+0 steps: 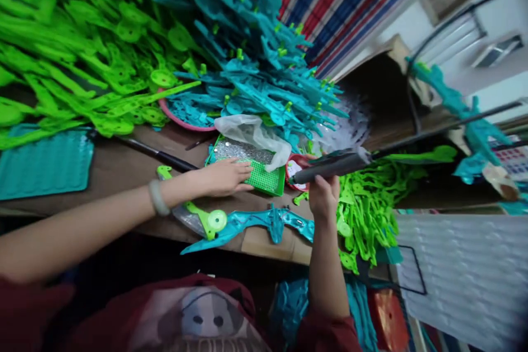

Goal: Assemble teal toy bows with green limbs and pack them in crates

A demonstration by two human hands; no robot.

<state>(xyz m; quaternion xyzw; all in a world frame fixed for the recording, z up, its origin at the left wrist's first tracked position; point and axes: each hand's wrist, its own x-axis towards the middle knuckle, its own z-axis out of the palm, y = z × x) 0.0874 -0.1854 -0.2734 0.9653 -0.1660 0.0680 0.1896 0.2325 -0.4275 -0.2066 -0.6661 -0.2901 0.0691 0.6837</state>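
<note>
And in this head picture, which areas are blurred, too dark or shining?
Head view, lower right: white ridged sheet smeared; head view, upper left: lime-green parts soft; head view, below the brown tabletop: deep shadow; head view, centre: small metal pieces glint, left hand clearer.

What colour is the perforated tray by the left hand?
The tray is bright green; best view: head.

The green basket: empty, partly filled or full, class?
Partly filled: silvery pieces cover one part of the basket; green mesh shows near the left hand.
</note>
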